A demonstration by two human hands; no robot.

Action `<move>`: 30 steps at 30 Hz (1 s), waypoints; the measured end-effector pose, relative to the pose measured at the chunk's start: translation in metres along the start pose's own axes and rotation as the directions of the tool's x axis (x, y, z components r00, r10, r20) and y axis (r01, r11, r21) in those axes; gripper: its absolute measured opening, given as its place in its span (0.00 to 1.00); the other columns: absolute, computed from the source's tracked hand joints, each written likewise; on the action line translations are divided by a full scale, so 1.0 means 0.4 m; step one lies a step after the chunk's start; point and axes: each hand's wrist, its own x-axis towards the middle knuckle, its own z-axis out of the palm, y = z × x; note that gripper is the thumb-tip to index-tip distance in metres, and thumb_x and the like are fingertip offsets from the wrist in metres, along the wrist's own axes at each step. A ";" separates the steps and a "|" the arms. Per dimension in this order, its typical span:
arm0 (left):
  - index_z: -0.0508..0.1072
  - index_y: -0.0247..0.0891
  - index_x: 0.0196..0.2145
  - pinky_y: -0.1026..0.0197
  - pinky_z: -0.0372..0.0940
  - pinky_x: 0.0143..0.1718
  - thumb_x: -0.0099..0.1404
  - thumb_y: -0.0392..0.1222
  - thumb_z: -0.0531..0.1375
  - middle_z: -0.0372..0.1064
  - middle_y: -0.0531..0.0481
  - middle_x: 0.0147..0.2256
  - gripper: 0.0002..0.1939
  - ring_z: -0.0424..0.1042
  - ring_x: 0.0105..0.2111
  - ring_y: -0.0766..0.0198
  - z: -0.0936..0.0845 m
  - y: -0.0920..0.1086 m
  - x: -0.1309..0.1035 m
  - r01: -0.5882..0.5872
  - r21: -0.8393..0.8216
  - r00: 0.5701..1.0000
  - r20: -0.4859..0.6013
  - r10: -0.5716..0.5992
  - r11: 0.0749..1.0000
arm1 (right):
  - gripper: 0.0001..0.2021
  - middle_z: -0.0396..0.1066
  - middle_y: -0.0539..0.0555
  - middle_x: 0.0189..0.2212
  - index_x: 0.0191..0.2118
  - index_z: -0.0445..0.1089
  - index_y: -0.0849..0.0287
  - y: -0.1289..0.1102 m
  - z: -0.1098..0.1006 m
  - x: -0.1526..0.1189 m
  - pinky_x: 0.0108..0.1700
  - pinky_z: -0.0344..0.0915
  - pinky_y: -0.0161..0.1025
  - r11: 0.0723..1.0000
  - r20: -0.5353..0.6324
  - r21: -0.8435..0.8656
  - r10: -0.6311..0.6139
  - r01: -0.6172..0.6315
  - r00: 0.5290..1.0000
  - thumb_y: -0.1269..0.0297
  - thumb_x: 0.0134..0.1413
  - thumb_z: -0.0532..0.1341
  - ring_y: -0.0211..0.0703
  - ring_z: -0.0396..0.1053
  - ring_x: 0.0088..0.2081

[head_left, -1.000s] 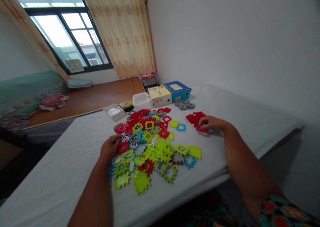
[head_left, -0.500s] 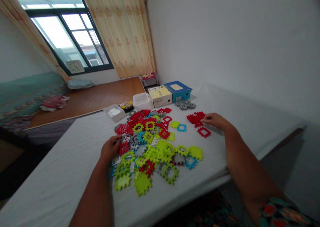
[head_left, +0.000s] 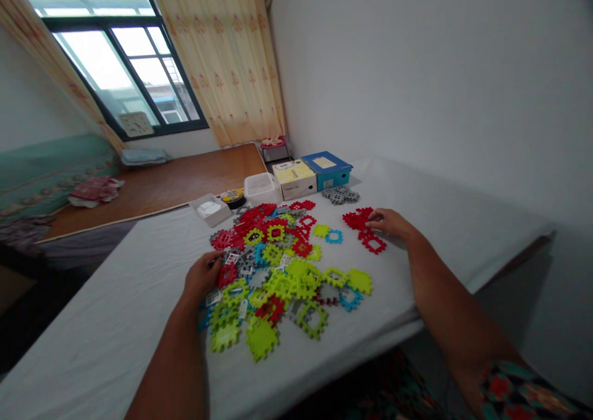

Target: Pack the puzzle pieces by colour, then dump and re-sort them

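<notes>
A heap of plastic interlocking tiles (head_left: 262, 343) in lime green, red, blue, grey and white spreads over the cloth. At its left edge rests my left hand (head_left: 202, 276), fingers curled beside a red tile (head_left: 227, 275); what they hold, if anything, is hidden. My right hand (head_left: 391, 221) pinches a red interlocking tile (head_left: 366, 233) at a small red group (head_left: 354, 218) right of the heap. Just below the fingers lies a red tile frame (head_left: 374, 243). A lime tile (head_left: 320, 230) and a blue tile frame (head_left: 334, 236) lie between heap and red group.
Grey tiles (head_left: 340, 195) sit in their own cluster behind the red ones. A blue box (head_left: 332, 179), a yellow and white box (head_left: 296, 188), a clear plastic tub (head_left: 260, 187), a round tin (head_left: 234, 200) and a white tray (head_left: 200, 209) line the back. A wall (head_left: 440, 99) rises on the right.
My right hand has shifted slightly toward me at the red group, and a red tile now reaches the loose red frame below. My left hand stays at the heap's edge. The view moved a little.
</notes>
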 end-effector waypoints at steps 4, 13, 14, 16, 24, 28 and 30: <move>0.77 0.43 0.48 0.61 0.69 0.44 0.66 0.44 0.53 0.75 0.49 0.49 0.17 0.76 0.43 0.59 -0.002 0.004 0.000 -0.001 0.010 1.000 -0.009 0.001 1.000 | 0.13 0.77 0.56 0.32 0.30 0.75 0.58 -0.010 0.020 0.000 0.37 0.65 0.42 0.997 0.034 -0.069 0.044 -0.042 0.998 0.53 0.43 0.67 0.49 0.73 0.34; 0.76 0.42 0.49 0.61 0.67 0.48 0.66 0.43 0.53 0.75 0.48 0.50 0.18 0.74 0.49 0.58 -0.006 0.012 -0.003 -0.004 0.043 1.000 0.008 0.004 0.999 | 0.10 0.76 0.54 0.27 0.27 0.74 0.59 0.003 0.001 0.001 0.34 0.67 0.38 0.977 0.008 0.213 0.009 -0.010 1.000 0.59 0.39 0.68 0.45 0.73 0.31; 0.76 0.42 0.49 0.61 0.67 0.48 0.66 0.43 0.52 0.75 0.49 0.50 0.18 0.74 0.48 0.58 -0.006 0.011 -0.003 -0.002 0.039 1.000 0.008 0.002 0.999 | 0.10 0.77 0.55 0.28 0.29 0.74 0.59 -0.004 0.004 0.005 0.34 0.67 0.38 0.965 -0.029 0.263 0.012 -0.004 0.999 0.58 0.42 0.67 0.45 0.73 0.31; 0.76 0.42 0.49 0.61 0.68 0.48 0.66 0.44 0.52 0.74 0.49 0.50 0.18 0.75 0.47 0.58 -0.004 0.009 -0.002 -0.005 0.034 1.000 0.012 0.005 0.999 | 0.12 0.77 0.55 0.31 0.35 0.75 0.59 -0.025 0.018 0.018 0.35 0.68 0.38 0.952 -0.124 0.308 0.037 0.003 0.992 0.57 0.45 0.65 0.44 0.73 0.33; 0.75 0.42 0.50 0.59 0.67 0.48 0.67 0.44 0.51 0.73 0.47 0.51 0.19 0.74 0.47 0.57 0.001 0.000 0.003 -0.007 0.035 1.000 0.022 0.006 0.999 | 0.11 0.78 0.52 0.34 0.34 0.75 0.55 -0.052 0.038 0.038 0.40 0.66 0.38 0.999 -0.340 -0.031 -0.001 -0.010 0.940 0.54 0.51 0.63 0.43 0.73 0.36; 0.76 0.42 0.49 0.60 0.68 0.46 0.66 0.44 0.52 0.75 0.48 0.50 0.19 0.76 0.44 0.58 -0.003 0.006 -0.001 -0.008 0.028 1.000 0.013 0.008 1.000 | 0.16 0.77 0.55 0.39 0.40 0.74 0.55 -0.015 0.006 0.006 0.42 0.66 0.40 0.991 -0.256 -0.128 0.014 -0.049 0.966 0.51 0.48 0.65 0.47 0.72 0.40; 0.76 0.43 0.49 0.60 0.69 0.44 0.66 0.44 0.52 0.75 0.48 0.49 0.18 0.76 0.43 0.58 -0.007 0.010 -0.003 -0.001 0.025 1.000 0.003 0.001 1.000 | 0.27 0.73 0.60 0.48 0.48 0.72 0.56 -0.010 0.005 -0.007 0.46 0.66 0.45 0.971 -0.226 -0.227 0.020 -0.072 0.974 0.47 0.44 0.67 0.54 0.70 0.47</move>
